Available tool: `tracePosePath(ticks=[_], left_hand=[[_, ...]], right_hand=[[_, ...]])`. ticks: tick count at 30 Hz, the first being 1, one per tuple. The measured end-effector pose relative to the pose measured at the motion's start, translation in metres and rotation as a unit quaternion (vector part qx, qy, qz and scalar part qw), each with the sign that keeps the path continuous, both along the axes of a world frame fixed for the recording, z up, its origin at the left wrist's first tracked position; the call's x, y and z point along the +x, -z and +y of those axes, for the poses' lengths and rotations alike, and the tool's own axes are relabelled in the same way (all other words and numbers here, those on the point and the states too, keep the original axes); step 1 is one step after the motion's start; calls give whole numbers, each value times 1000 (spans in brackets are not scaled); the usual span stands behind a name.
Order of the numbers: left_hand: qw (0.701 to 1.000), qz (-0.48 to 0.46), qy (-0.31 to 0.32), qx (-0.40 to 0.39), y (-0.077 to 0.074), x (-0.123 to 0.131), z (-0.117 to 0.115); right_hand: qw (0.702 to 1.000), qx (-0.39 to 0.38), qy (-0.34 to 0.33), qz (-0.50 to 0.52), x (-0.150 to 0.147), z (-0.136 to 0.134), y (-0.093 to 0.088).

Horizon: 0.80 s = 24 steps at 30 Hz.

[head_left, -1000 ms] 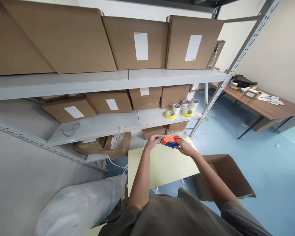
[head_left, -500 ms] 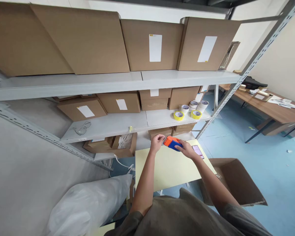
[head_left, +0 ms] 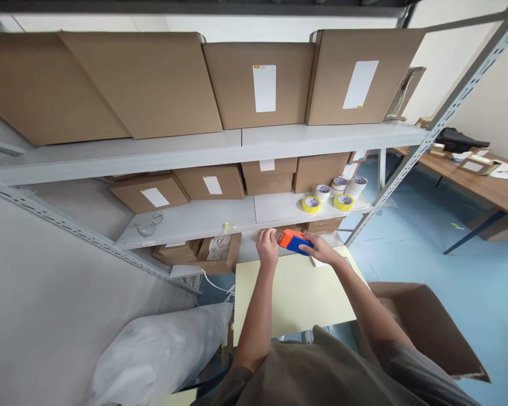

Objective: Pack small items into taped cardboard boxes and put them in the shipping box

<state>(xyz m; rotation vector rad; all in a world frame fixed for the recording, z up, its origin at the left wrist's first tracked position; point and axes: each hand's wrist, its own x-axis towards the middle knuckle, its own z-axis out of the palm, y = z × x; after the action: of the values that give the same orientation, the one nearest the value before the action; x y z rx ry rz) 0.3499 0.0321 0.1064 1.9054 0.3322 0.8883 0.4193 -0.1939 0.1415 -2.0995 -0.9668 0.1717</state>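
Note:
My right hand (head_left: 319, 249) is wrapped around the blue rear part of an orange-and-blue hand-held dispenser (head_left: 295, 241), above the pale yellow table (head_left: 292, 293). Its orange front end points left. Close to that end, my left hand (head_left: 267, 243) is raised with its fingers bent and pressed together. Whatever they pinch, if anything, is too small to make out. A small white item (head_left: 318, 262) on the tabletop shows just under my right hand, partly covered by it.
Ahead stands a grey metal rack (head_left: 186, 158) with cardboard boxes (head_left: 260, 84). Yellow tape rolls (head_left: 311, 204) and white tape rolls (head_left: 322, 192) sit on its middle shelf. An open carton (head_left: 440, 327) lies right, a stuffed white bag (head_left: 161, 349) left. A wooden desk (head_left: 469, 180) is further right.
The view has shifted slightly. My left hand has turned more back-up beside the dispenser's front. My right hand still holds the dispenser; the phone seen earlier is now mostly hidden by my right forearm.

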Motion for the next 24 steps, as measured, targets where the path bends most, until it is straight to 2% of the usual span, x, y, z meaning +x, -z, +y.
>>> tracePosePath(ticks=[6, 10, 12, 17, 24], left_hand=[[997, 20, -68, -32, -14, 7, 0], [999, 16, -33, 32, -26, 15, 5], [999, 23, -42, 15, -28, 16, 6], [990, 48, -113, -73, -12, -1, 3], [984, 83, -138, -75, 12, -40, -3]], right_hand=[[999, 0, -51, -12, 40, -6, -8], [998, -13, -38, -57, 68, -8, 5], [995, -19, -12, -93, 81, -3, 17], [981, -64, 52, -174, 124, 33, 39], [972, -159, 36, -170, 186, 108, 37]])
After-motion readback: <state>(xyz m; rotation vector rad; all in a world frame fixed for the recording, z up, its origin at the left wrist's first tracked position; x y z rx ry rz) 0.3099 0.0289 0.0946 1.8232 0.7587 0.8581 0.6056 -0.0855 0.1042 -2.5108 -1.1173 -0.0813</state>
